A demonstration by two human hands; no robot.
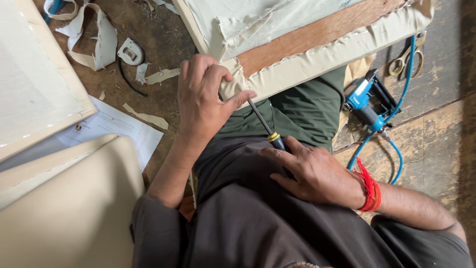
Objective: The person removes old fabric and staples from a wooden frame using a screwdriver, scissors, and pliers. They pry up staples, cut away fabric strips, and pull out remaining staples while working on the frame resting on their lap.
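**Prying at the corner of a fabric-covered board**

Left hand [201, 101] is pinching the cream fabric corner [233, 82] of the stapled wooden panel [317, 37], which rests over the lap. Right hand [310, 171] is wrapped around the black-and-yellow handled screwdriver [265, 126], tip right up at that corner. The cloth looks soft and floppy, so gripping it close to the edge seems best; the board looks stiff. A blue staple gun [364, 101] lies on the floor nearby.

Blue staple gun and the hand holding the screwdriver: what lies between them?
In the head view, the green trouser leg and a loop of blue air hose lie between the blue staple gun and the right hand gripping the screwdriver.
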